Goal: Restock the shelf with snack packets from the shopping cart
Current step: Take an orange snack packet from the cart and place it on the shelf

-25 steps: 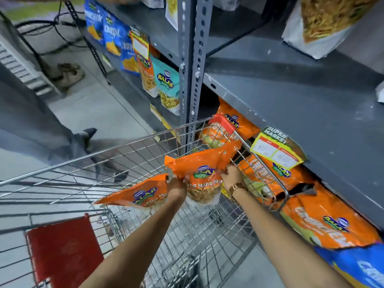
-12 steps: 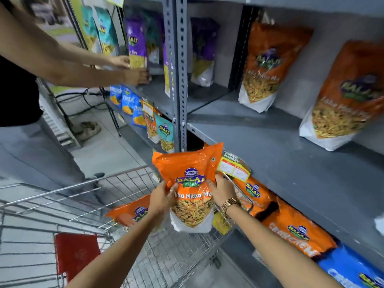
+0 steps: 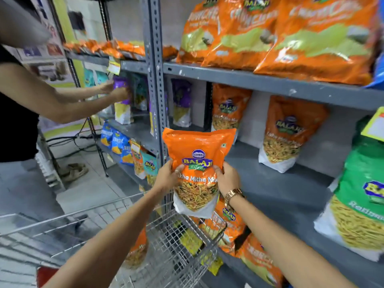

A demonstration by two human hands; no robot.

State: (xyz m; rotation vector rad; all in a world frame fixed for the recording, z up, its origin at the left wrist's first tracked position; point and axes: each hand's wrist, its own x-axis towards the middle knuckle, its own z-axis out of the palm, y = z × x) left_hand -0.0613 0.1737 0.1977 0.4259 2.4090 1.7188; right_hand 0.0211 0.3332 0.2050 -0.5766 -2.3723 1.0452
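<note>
Left hand (image 3: 167, 177) and right hand (image 3: 227, 179) grasp the orange packet (image 3: 197, 161) upright by its sides, above the cart (image 3: 182, 235), with the grey shelf (image 3: 280, 194) at 3 o'clock.

Both hands hold one orange snack packet (image 3: 198, 163) upright at the centre of the view, the left hand (image 3: 167, 176) gripping its left edge and the right hand (image 3: 227, 179) its right edge, thumbs across the printed front. A gold watch (image 3: 233, 194) sits on the right wrist. The packet hangs above the far corner of the wire shopping cart (image 3: 176, 235), in front of the grey shelf (image 3: 280, 194). At 2 o'clock two matching orange packets (image 3: 291, 134) stand on that shelf, well apart. At 4 o'clock stands a green packet (image 3: 361, 194). At 9 o'clock another person's hands (image 3: 116, 90) touch a purple packet (image 3: 121, 84). Inside the cart at 6 o'clock lies another orange packet (image 3: 138, 248).
</note>
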